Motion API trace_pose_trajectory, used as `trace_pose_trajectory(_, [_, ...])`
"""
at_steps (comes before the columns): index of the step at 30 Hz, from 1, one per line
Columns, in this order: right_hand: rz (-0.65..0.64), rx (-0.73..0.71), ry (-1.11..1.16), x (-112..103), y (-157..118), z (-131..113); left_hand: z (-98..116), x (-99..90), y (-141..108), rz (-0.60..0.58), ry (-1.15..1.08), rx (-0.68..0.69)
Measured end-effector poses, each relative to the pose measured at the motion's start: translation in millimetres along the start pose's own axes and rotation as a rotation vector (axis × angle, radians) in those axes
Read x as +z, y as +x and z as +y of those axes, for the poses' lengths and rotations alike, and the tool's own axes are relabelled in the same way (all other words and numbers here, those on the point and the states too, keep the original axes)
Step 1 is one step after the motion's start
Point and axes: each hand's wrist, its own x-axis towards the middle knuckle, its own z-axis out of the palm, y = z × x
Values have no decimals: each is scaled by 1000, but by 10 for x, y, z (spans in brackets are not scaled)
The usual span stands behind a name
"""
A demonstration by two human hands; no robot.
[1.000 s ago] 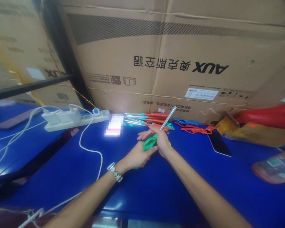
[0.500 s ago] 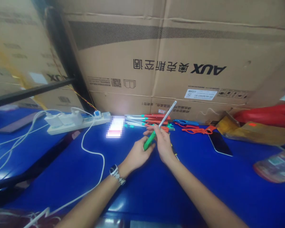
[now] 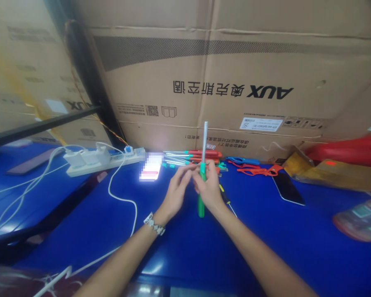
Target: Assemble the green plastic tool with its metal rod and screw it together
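In my right hand (image 3: 210,187) is a green-handled tool (image 3: 201,206) with a long, straight silver shaft. It stands nearly upright, shaft up, its handle partly behind my thumb and fingers. Just left of it, my left hand (image 3: 175,192) has half-bent fingers, with the fingertips close to my right fingers; I see nothing held in it. A watch or metal bracelet (image 3: 154,225) is on my left wrist. Behind my hands lie several red-handled tools (image 3: 208,154) with silver shafts and teal collars. A yellow and black screwdriver (image 3: 226,199) lies beside my right wrist.
Blue scissors (image 3: 244,161) and orange scissors (image 3: 262,170) lie at the back right, near a dark phone (image 3: 287,189). A lit, blurred screen (image 3: 151,167) and a white power strip (image 3: 111,160) with cables are left. Large cardboard (image 3: 235,53) rises behind the blue table (image 3: 179,247).
The green-handled tool has swung from leaning right to nearly upright. My left hand has come off its handle and moved left; my right hand now holds it alone.
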Motion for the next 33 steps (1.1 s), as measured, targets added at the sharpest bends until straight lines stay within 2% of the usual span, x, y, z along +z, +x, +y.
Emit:
trace_pose_trajectory(3, [-35, -30, -47, 36, -40, 85, -19, 93, 160, 9, -118, -121])
trace_pose_trajectory(5, [-66, 13, -49, 34, -56, 117, -64, 135, 259, -6, -191, -222])
trace_pose_trajectory(9, [-160, 176, -95, -50, -92, 122, -161, 170, 383, 125, -404, -283])
trace_pose_trajectory(12, [-219, 237, -188, -147, -136, 105, -167, 181, 432, 192, -554, -308])
trace_pose_trajectory(14, [-266, 252, -205, -208, -163, 96, -132, 192, 461, 183, -649, -356])
trace_pose_trajectory(17, [-332, 314, -137, -273, -198, 99, -74, 226, 506, 95, -749, -453])
trace_pose_trajectory(21, [-327, 401, -32, -288, -266, 123, -89, 279, 505, 11, -774, -518])
trace_pose_trajectory(25, [-313, 464, 30, -251, -352, 118, -137, 285, 418, -47, -684, -549])
trace_pose_trajectory(33, [-294, 481, 30, -182, -365, 93, -92, 280, 294, -26, -625, -514])
